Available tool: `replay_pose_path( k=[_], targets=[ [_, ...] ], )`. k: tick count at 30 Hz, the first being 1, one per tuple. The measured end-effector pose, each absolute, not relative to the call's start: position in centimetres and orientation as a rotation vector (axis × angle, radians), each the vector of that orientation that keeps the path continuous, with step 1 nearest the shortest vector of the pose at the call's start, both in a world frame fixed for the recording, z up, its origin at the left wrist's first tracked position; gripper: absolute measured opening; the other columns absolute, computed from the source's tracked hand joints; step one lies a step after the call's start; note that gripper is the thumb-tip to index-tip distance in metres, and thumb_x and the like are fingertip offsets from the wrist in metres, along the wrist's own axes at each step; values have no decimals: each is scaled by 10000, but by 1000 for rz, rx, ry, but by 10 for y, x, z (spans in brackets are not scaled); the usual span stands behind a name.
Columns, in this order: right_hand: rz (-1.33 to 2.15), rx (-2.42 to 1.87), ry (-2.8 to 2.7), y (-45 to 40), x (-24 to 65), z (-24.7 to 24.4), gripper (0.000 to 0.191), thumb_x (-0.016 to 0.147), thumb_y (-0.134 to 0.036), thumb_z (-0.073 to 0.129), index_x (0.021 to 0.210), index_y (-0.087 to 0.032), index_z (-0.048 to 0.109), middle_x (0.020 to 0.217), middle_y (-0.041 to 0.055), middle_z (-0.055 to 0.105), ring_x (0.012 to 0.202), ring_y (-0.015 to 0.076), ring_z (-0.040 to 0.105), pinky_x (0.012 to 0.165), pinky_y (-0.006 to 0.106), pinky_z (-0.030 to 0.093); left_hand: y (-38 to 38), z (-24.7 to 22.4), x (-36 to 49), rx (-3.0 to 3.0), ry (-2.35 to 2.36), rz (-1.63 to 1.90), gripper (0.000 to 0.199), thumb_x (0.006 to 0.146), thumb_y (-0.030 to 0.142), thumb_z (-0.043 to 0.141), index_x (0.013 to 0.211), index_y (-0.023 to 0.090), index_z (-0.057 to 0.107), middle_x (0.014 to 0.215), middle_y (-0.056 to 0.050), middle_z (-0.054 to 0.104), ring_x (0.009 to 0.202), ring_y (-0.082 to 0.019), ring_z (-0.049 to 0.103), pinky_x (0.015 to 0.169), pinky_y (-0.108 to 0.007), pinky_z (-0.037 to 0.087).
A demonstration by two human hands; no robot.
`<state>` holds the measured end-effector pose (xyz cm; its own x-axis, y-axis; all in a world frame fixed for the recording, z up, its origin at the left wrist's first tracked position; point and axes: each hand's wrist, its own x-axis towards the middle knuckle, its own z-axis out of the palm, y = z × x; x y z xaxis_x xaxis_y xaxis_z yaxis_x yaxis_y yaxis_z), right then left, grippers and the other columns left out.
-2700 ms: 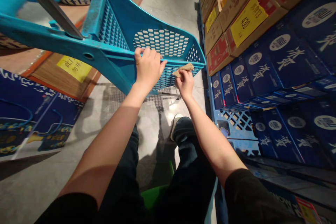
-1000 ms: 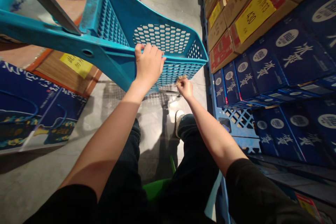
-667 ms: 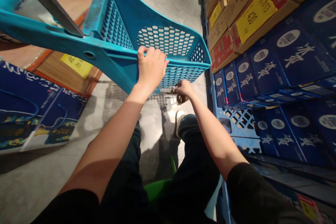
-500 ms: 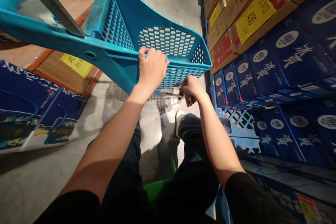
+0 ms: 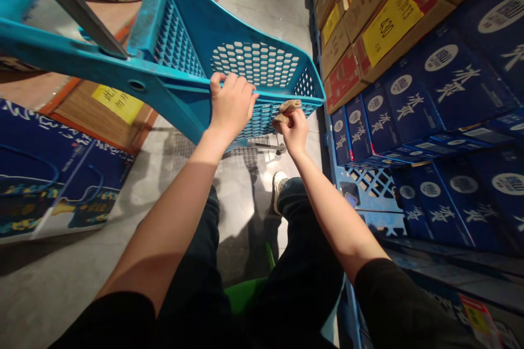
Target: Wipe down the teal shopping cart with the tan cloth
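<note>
Tan rag (image 5: 287, 109) pinched in R hand (image 5: 295, 132), fingers closed on it, right against the mesh of a tilted blue plastic basket (image 5: 256, 64). L hand (image 5: 232, 107) clamped on basket rim, basket held up over the floor (image 5: 262, 11). Blue cartons (image 5: 450, 84) on a pallet (image 5: 368, 188) to the right, brown boxes (image 5: 388, 24) above those

Shop or storeroom aisle, seen from above: blue printed cartons (image 5: 462, 82) stacked on a blue plastic pallet (image 5: 370, 191), and brown cartons (image 5: 341, 82) bearing a yellow price tag (image 5: 391, 24) marked 430, line a narrow tiled floor (image 5: 262, 16).
</note>
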<state>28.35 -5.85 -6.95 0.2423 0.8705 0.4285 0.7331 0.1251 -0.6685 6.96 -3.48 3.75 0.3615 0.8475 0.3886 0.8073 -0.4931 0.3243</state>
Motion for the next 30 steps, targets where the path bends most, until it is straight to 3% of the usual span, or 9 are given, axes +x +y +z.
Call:
replay_pose_path(
  k=[5, 11, 15, 20, 26, 30],
  targets=[
    [269, -1714, -1501, -57, 286, -87, 159, 901, -68, 677, 956, -216, 658, 1136, 121, 745, 1104, 269, 690, 1039, 383, 585, -31, 33, 66, 2452, 1468, 917, 470, 1183, 483, 371, 1327, 321, 788, 1413, -145, 799, 1495, -445, 596, 1380, -744, 271],
    [427, -1939, -1680, -62, 292, -106, 140, 929, -81, 684, 999, -192, 731, 1193, 136, 803, 1152, 267, 754, 1058, 366, 601, -29, 33, 64, 2454, 1516, 895, 509, 1195, 507, 329, 1292, 303, 785, 1403, -136, 802, 1486, -439, 591, 1376, -767, 250],
    [725, -2261, -1854, -70, 298, -114, 129, 888, -103, 770, 982, -186, 803, 1109, 137, 860, 1092, 301, 832, 984, 361, 639, -35, 43, 63, 2485, 1565, 762, 490, 1179, 486, 351, 1287, 293, 788, 1433, -160, 781, 1502, -444, 584, 1363, -744, 254],
    [870, -2262, -1988, -62, 300, -102, 201, 766, -42, 844, 877, -206, 810, 943, 96, 863, 1017, 311, 844, 932, 358, 646, -32, 35, 61, 2506, 1526, 782, 509, 1202, 513, 326, 1318, 279, 763, 1389, -128, 780, 1446, -431, 573, 1336, -781, 228],
    [520, -2046, -1816, -62, 313, -56, 150, 842, -150, 767, 983, -200, 753, 978, 61, 820, 955, 244, 757, 928, 332, 596, -19, 11, 59, 2541, 1376, 1012, 470, 1204, 556, 357, 1275, 312, 753, 1336, -107, 805, 1407, -438, 579, 1300, -771, 256],
    [288, -1848, -1475, -69, 316, -59, 143, 896, -162, 646, 1018, -207, 704, 1080, 83, 800, 1033, 246, 716, 1024, 366, 586, -16, 8, 58, 2546, 1347, 1059, 482, 1204, 596, 363, 1320, 317, 738, 1309, -85, 810, 1405, -424, 570, 1304, -749, 257]
  ],
)
